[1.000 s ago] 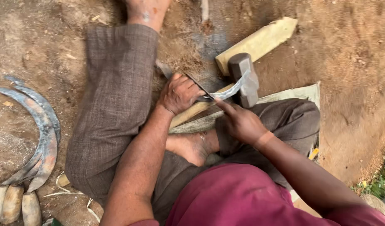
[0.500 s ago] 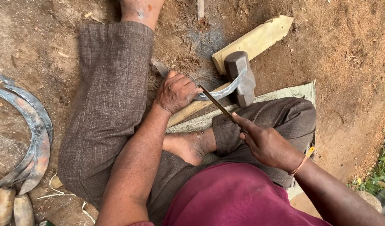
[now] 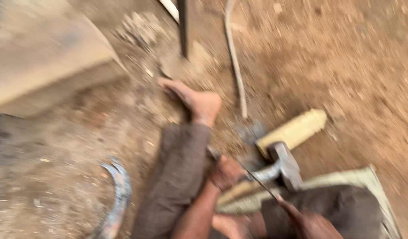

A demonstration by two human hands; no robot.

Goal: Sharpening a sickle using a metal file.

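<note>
The view is motion-blurred. My left hand (image 3: 226, 172) grips a grey curved blade (image 3: 266, 173) whose end rests against a dark metal block (image 3: 284, 163) set in the dirt. Low at the right, my right hand (image 3: 311, 225) holds a thin dark rod (image 3: 259, 182) that slants up towards the blade. My left leg in brown trousers (image 3: 177, 181) stretches forward, ending in a bare foot (image 3: 198, 104). A pale wooden piece (image 3: 297, 129) lies just beyond the metal block.
Curved sickle blades (image 3: 119, 194) lie on the dirt at the left. A big pale wooden block (image 3: 44, 53) fills the upper left. A thin stick (image 3: 235, 57) and a dark upright bar (image 3: 182, 26) stand ahead. A pale sack (image 3: 350, 178) lies under my right leg.
The view has swung upward and forward, so the hands now sit low in the frame. My right hand stays drawn back from the blade with the rod; my left hand keeps its grip.
</note>
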